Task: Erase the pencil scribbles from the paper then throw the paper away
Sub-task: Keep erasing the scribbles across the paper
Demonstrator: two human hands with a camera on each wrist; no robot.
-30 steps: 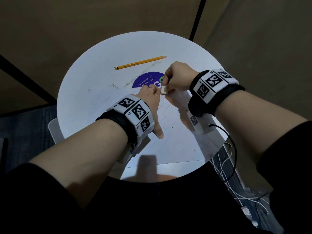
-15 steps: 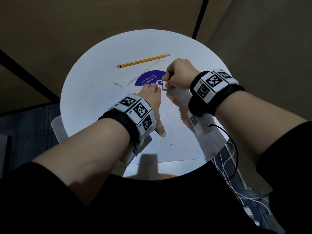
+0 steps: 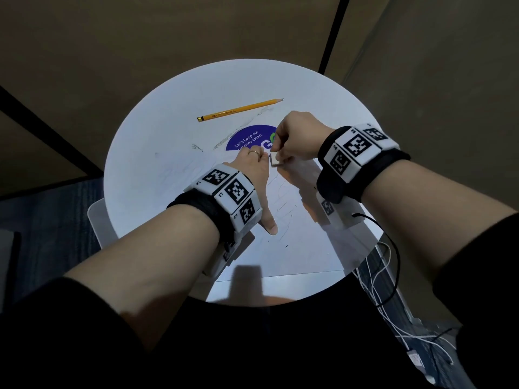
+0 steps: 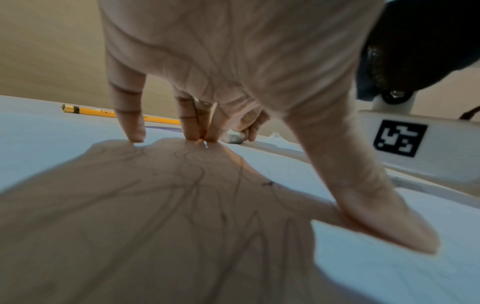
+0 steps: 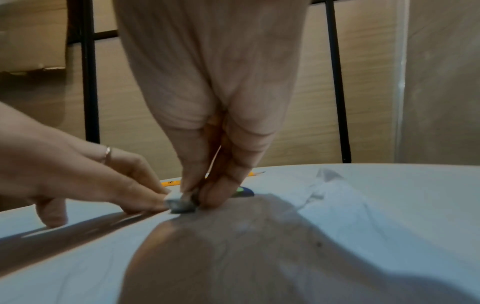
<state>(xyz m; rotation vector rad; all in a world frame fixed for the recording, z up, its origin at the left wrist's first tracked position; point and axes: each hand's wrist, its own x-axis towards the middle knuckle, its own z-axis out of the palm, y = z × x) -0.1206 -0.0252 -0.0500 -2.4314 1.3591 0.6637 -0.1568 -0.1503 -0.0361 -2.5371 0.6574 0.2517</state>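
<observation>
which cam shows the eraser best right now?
Right wrist. The eraser sits near centre frame, pinched by the right hand against the paper, its smudged grey face visible. Head view shows it small between both hands. Left wrist shows only a sliver behind the left hand's fingers.

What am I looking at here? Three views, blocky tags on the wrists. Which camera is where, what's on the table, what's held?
No robot: a person works bare-handed, wearing wrist bands with printed marker tags. The big picture is from a head camera looking down; the other two are from cameras on each wrist, looking along the fingers. On the round white table lies a sheet of paper with pencil scribbles, a yellow pencil and a purple sticker. The left hand presses the paper flat with straight fingers. The right hand pinches a small eraser against the paper.
</observation>
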